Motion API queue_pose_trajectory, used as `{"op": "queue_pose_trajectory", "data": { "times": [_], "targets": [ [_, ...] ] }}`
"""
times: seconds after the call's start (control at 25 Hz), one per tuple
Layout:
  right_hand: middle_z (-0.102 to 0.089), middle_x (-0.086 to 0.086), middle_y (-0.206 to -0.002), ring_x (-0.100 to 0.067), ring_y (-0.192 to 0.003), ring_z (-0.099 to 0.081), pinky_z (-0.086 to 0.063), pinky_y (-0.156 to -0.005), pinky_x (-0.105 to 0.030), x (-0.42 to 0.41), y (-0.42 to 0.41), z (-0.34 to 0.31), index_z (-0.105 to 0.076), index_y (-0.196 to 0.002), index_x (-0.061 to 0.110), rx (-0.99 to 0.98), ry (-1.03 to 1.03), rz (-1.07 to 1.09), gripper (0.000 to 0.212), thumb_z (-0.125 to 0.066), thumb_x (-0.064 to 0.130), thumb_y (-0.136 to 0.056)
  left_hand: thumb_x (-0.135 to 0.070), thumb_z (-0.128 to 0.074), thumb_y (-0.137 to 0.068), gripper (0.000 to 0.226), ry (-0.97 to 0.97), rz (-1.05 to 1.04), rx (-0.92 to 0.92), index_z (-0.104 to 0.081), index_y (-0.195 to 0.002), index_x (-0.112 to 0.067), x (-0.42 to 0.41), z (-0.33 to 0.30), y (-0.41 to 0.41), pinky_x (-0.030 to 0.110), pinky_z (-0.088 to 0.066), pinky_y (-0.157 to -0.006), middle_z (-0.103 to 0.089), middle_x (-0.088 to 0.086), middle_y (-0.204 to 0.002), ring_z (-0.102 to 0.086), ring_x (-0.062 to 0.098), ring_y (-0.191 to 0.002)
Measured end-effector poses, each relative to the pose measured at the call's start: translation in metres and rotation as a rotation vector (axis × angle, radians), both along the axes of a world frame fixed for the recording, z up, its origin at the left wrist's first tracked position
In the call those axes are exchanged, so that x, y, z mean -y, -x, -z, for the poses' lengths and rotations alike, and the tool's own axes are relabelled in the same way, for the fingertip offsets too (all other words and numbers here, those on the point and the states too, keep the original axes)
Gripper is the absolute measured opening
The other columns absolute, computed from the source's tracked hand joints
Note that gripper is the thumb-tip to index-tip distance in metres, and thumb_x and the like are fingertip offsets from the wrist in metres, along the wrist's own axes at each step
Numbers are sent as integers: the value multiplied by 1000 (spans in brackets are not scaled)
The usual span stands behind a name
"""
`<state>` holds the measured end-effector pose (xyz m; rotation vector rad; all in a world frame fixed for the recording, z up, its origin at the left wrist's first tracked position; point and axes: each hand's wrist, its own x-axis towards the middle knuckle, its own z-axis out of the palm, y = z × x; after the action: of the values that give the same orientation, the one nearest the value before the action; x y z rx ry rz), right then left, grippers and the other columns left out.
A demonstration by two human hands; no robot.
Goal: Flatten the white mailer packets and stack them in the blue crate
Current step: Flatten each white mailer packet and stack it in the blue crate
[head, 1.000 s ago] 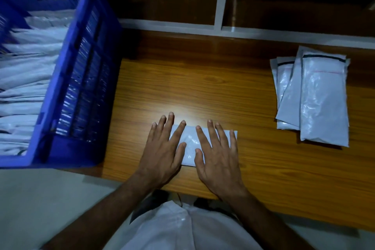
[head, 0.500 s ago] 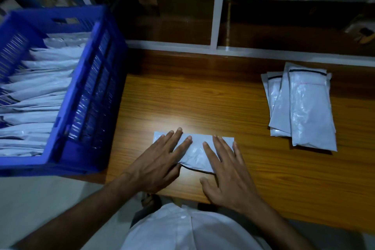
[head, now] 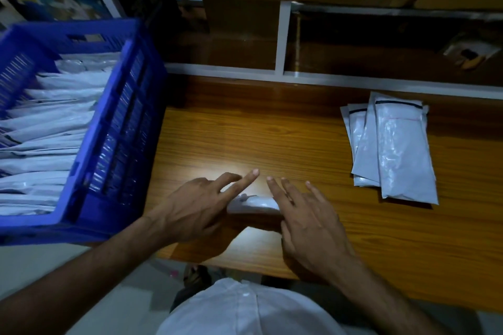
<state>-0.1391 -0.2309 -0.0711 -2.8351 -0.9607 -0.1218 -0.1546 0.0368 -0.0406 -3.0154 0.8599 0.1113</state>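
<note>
— Where's the crate [head: 119, 128]?
— Left of frame, off the desk's [head: 272, 139] left edge, packets [head: 49, 117] inside.
— And the loose pile [head: 392, 149]?
— Right side, on the desk; one packet [head: 253, 202] bottom centre.

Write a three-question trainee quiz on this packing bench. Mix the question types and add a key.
1. True or false: the blue crate already holds white packets.
2. Where do the loose white mailers lie? A) right of the hands B) inside the crate C) on the floor
3. Fill in: the left hand and right hand both touch a folded ____ on the wooden table.

Key: 1 true; 2 A; 3 packet.
</note>
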Motion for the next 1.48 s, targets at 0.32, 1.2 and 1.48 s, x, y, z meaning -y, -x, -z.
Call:
{"op": "queue_pose_trajectory", "data": {
  "times": [0.32, 1.2, 1.48],
  "targets": [
    [-43, -17, -160, -29, -148, -41, -7, -128, -61, -29, -19, 38, -41, -159, 19, -65, 5, 79, 64, -53, 38, -98, -42, -29, -106, 60, 224, -479, -7, -26, -161, -20, 12, 72, 13, 48, -24, -123, -20, 13, -167, -24, 27, -153],
    [-16, -10, -173, -22, -161, -8, -5, -129, -52, -11, -16, 68, -29, -164, 20, -172, -231, 113, 64, -48, 34, -104, -37, -35, -104, 63, 226, -392, -12, -24, -162, -14, 58, 91, 13, 57, -14, -124, -12, 17, -169, -9, 33, -157],
    [-10, -7, -174, -24, -161, -3, -9, -130, -50, -2, -11, 80, -17, -167, 26, -208, -173, 181, 65, -38, 39, -107, -37, -37, -105, 62, 239, -401, -72, -19, -163, -23, 63, 102, 6, 50, -8, -127, -6, 7, -171, 0, 23, -158]
  ]
}}
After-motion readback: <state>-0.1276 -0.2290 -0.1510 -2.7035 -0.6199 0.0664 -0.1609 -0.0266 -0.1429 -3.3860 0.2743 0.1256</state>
